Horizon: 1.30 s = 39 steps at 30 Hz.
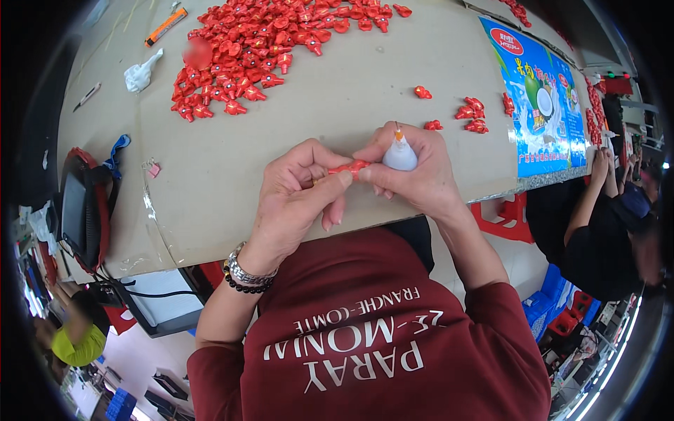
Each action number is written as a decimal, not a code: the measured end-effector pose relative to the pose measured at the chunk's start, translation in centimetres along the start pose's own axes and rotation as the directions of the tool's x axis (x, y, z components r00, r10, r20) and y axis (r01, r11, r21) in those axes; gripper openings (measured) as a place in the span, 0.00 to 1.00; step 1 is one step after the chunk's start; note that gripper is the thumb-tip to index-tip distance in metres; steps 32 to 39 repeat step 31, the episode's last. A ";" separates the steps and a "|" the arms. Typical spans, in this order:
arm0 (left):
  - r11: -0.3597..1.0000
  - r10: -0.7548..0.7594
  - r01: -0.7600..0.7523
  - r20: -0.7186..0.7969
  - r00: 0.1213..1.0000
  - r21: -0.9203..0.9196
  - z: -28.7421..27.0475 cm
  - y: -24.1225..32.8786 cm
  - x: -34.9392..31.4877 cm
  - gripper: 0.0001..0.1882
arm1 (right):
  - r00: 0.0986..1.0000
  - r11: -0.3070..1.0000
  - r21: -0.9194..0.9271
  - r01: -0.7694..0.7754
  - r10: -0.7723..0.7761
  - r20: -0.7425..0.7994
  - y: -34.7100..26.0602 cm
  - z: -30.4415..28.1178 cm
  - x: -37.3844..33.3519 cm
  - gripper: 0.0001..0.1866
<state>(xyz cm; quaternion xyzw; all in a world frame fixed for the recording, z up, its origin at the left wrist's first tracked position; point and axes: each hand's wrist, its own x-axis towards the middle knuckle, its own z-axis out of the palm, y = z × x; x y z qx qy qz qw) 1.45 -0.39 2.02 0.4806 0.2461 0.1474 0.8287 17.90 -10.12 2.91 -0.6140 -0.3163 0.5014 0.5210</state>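
Observation:
My left hand (298,191) pinches a small glossy red piece (349,169) between thumb and fingers, just above the table's near edge. My right hand (427,175) is closed around a small white squeeze bottle (400,156) with an orange collar and a thin needle tip pointing away from me. The thumb and fingers of that hand also touch the right end of the red piece. Much of the piece is covered by fingertips, so its exact shape is hard to make out. A large heap of similar red pieces (246,52) lies at the far left of the table.
Several loose red pieces (472,111) lie right of my hands, beside a blue printed sheet (540,102). Left are a crumpled white tissue (143,71), an orange box (166,27), a cutter-like tool (87,97) and a dark red-edged bag (88,210). Other people sit at both sides.

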 end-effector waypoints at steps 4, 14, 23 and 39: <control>1.000 -0.027 0.027 -0.044 0.999 -0.005 0.5 0.2 0.1 0.03 | 0.999 0.999 0.016 -0.050 0.051 -0.013 -0.6 -0.1 -0.4 0.06; 0.996 -0.061 0.055 -0.091 0.994 -0.066 2.0 0.7 0.8 0.02 | 0.994 0.997 -0.028 0.076 -0.074 0.083 -0.1 -2.1 0.5 0.08; 0.995 -0.016 0.012 -0.040 0.999 -0.096 0.9 0.2 0.1 0.02 | 0.979 0.979 -0.048 0.200 -0.198 0.042 1.9 -0.4 -0.1 0.09; 0.999 -0.004 0.002 -0.036 0.999 -0.044 0.5 0.0 -0.1 0.04 | 0.982 0.985 -0.004 0.172 -0.171 0.075 0.7 -0.7 -0.3 0.08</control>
